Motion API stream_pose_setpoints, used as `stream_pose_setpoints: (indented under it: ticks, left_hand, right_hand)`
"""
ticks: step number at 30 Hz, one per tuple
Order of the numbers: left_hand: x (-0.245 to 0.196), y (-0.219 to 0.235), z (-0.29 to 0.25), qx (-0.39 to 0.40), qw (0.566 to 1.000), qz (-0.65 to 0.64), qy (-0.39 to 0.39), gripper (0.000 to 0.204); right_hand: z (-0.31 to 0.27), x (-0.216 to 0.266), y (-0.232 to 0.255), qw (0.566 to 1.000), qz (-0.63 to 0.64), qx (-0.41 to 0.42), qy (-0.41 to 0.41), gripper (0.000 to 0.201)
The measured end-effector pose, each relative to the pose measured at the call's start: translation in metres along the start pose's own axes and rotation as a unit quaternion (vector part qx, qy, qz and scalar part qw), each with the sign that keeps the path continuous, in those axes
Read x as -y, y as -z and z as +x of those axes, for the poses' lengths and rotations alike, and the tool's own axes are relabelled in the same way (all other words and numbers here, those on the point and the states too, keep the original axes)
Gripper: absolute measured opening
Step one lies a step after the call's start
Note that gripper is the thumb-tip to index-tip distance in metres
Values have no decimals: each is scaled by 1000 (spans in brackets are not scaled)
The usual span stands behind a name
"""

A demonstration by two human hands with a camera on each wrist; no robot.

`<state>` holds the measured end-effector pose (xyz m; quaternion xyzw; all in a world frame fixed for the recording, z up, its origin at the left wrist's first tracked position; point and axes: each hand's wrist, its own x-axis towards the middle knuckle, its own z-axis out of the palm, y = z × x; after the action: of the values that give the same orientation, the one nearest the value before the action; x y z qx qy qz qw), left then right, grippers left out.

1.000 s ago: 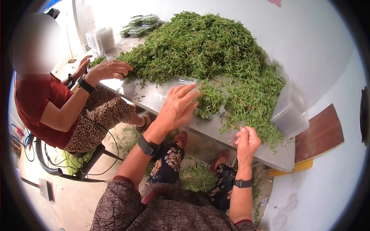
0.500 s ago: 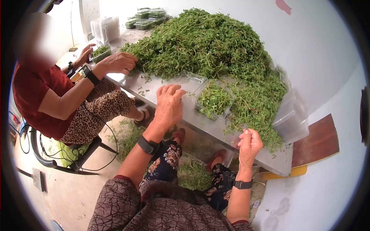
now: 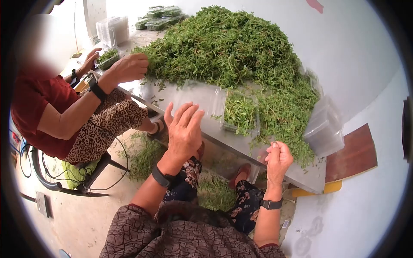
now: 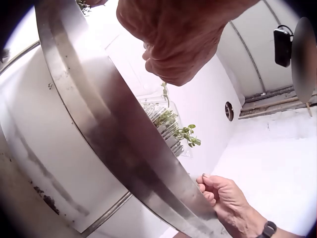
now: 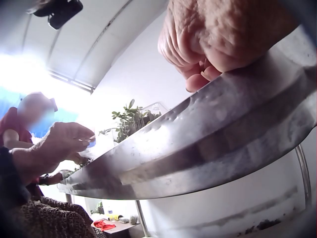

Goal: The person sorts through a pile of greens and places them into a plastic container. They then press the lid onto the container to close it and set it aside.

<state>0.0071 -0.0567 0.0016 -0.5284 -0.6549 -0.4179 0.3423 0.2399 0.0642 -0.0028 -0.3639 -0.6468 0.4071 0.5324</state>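
My left hand [image 3: 185, 133] hovers off the table's front edge, its fingers extended and slightly spread, holding nothing that shows. Right of it, a clear plastic clamshell box [image 3: 257, 122] lies with its lid [image 3: 211, 98] folded out to the left. Cut green sprigs [image 3: 241, 111] fill the box, and one stem pokes over its near left side. At the table edge on the right, my right hand [image 3: 278, 161] has its fingers curled in and the thumb against the index finger. Nothing shows in its grasp in the right wrist view, where its curled fingers [image 5: 198, 82] overlap the metal rim.
A large heap of greens [image 3: 232, 47] covers the metal table [image 3: 167, 96]. Stacked empty boxes [image 3: 325, 127] stand at the right, more [image 3: 112, 31] at the far left, near filled boxes [image 3: 158, 18]. On the left, a seated person [image 3: 51, 105] reaches into the heap beside another box [image 3: 107, 60].
My left hand has drawn back leftward from the clamshell box, its fingers spreading. The right hand stays at the table edge. The other person's near hand has curled at the heap.
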Motion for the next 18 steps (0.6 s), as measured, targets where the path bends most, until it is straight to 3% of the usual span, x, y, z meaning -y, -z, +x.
stream_pose_setpoints:
  ticks: [3,6,8,10,13,15,16,18]
  left_hand:
    - [-10,8,-3,-12,999,-21,29,29]
    - [-24,15,21,15,995,-101,-13,31]
    - [-24,11,35,45,987,-150,-33,33]
    - [-22,-1,46,125,964,-213,-101,34]
    - [-20,-13,60,189,949,-215,-131,33]
    - [-16,-23,64,225,942,-203,-143,35]
    - [-15,-27,66,222,943,-203,-143,35]
    - [-12,-32,67,221,949,-189,-124,36]
  right_hand:
    - [-1,0,-1,1000,-1,-7,-4,13]
    - [-3,2,0,1000,14,1,-6,12]
    - [-1,0,-1,1000,2,12,-7,12]
    - [0,-2,0,1000,6,10,-3,12]
    - [-1,-4,0,999,-15,29,7,11]
    - [4,-1,-2,989,-88,17,115,11]
    - [7,7,-5,989,-89,17,118,11]
    - [10,31,-18,932,-186,5,311,15]
